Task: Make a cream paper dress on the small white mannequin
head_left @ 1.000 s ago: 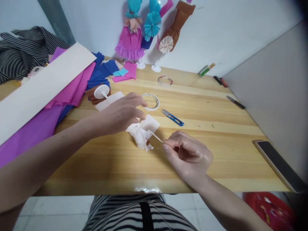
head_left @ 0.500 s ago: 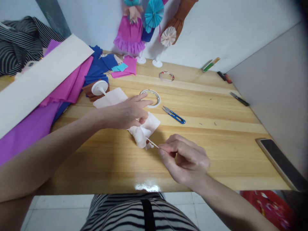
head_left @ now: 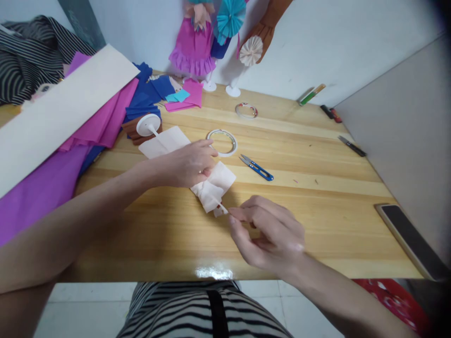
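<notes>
A pale paper-wrapped piece [head_left: 207, 193] lies crumpled near the front middle of the table. My left hand [head_left: 192, 162] rests across it from the left, its fingers drawn together and gripping the paper; the palm side is hidden. Beyond the hand, more pale paper [head_left: 169, 141] shows, with a white stem and round base [head_left: 148, 125] at its far end. My right hand [head_left: 269, 232] is closed in a pinch at the tip of a thin white strip [head_left: 221, 205] that comes out of the crumpled end. Blue thread snips [head_left: 256, 167] and a tape roll [head_left: 235, 146] lie just beyond the hands.
Coloured paper sheets [head_left: 102, 124] and a long white board [head_left: 70, 112] cover the left side. Paper-dressed figures [head_left: 193, 47] stand at the wall. Another tape roll [head_left: 246, 111], a green tube [head_left: 312, 95], a black-handled knife [head_left: 352, 146] and a phone [head_left: 410, 239] lie around.
My left hand's fingers have gone from spread to drawn together over the paper. My right hand has shifted slightly left toward the crumpled end, and less of the strip shows.
</notes>
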The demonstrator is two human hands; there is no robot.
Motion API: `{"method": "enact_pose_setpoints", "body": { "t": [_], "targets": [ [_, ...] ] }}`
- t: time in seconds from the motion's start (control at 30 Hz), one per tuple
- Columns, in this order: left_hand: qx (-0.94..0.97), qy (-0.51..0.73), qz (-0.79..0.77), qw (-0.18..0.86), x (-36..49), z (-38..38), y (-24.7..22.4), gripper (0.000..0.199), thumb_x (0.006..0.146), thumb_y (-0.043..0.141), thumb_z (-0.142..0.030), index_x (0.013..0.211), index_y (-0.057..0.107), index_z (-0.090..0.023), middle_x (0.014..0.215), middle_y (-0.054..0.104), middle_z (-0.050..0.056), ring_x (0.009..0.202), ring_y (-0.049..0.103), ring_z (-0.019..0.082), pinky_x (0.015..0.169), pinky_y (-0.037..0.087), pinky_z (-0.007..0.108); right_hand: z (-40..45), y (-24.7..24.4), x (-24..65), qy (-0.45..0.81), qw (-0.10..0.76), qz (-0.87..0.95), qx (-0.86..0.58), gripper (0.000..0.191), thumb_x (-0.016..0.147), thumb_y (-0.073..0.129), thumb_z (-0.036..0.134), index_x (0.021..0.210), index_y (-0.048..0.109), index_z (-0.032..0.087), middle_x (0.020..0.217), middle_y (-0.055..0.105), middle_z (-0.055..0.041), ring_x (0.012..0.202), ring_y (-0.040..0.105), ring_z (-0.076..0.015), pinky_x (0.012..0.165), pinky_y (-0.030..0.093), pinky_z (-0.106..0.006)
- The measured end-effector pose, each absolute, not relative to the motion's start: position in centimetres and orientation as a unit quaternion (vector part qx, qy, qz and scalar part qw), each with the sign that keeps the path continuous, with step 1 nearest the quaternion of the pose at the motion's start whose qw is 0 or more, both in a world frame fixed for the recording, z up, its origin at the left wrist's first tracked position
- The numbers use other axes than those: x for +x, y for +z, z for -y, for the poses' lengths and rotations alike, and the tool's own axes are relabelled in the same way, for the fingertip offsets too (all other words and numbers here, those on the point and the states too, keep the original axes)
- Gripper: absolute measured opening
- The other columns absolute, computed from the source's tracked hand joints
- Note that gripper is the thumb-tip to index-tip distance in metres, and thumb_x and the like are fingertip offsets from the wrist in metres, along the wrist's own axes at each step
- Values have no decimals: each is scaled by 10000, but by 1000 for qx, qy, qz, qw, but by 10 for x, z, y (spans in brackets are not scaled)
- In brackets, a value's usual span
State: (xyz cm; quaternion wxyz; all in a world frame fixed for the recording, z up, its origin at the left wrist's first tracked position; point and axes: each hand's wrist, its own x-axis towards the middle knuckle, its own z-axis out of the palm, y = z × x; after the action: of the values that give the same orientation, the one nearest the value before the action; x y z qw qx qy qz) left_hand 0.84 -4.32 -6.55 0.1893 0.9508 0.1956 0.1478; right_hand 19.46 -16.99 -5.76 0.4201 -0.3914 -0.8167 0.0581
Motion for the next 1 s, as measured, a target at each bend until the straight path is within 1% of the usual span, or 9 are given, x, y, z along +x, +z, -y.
{"method": "enact_pose_setpoints", "body": {
  "t": [0.1,0.23,0.37,0.5,0.67,0.87,1.0],
  "targets": [
    [949,144,-189,207,9,41,-69,189,727,525,-37,615,534,-189,858,654,53,985,558,226,1047,343,437,160,-57,191,28,398,826,-397,184,743,584,30,714,551,208,568,546,-3,493,472,-122,436,362,-260],
    [947,149,-181,220,9,38,-72,178,699,513,-24,613,508,-180,832,636,50,959,554,217,1016,360,416,148,-58,186,6,350,841,-412,192,779,528,64,636,525,192,561,532,-7,492,474,-113,450,363,-247],
    [945,145,-178,232,9,36,-72,173,688,500,-31,592,493,-175,781,604,44,929,537,214,926,394,372,143,-59,184,-6,304,852,-427,185,780,502,77,626,549,168,561,524,-3,497,486,-105,463,369,-230],
    [942,141,-182,246,8,35,-72,155,670,501,-38,594,502,-173,760,585,38,891,526,206,870,394,344,142,-59,186,-7,261,854,-449,171,767,500,96,623,571,155,575,546,-15,506,503,-112,473,373,-228],
    [940,128,-188,253,8,35,-72,142,662,497,-47,594,485,-171,771,593,37,892,523,204,885,389,349,140,-60,185,-11,221,862,-456,175,758,490,118,606,566,158,567,537,-15,490,476,-115,476,356,-233],
    [938,124,-195,257,8,35,-70,136,665,495,-54,587,486,-165,782,618,43,904,541,207,883,397,353,138,-61,185,-24,201,870,-450,191,746,487,117,569,543,161,544,515,-12,469,440,-116,469,314,-250],
    [938,121,-198,258,9,36,-71,147,676,493,-50,583,496,-163,781,637,35,882,566,194,918,398,364,137,-60,186,-23,194,869,-454,179,738,490,121,570,541,159,545,514,-12,466,436,-115,465,300,-250]
  ]
}}
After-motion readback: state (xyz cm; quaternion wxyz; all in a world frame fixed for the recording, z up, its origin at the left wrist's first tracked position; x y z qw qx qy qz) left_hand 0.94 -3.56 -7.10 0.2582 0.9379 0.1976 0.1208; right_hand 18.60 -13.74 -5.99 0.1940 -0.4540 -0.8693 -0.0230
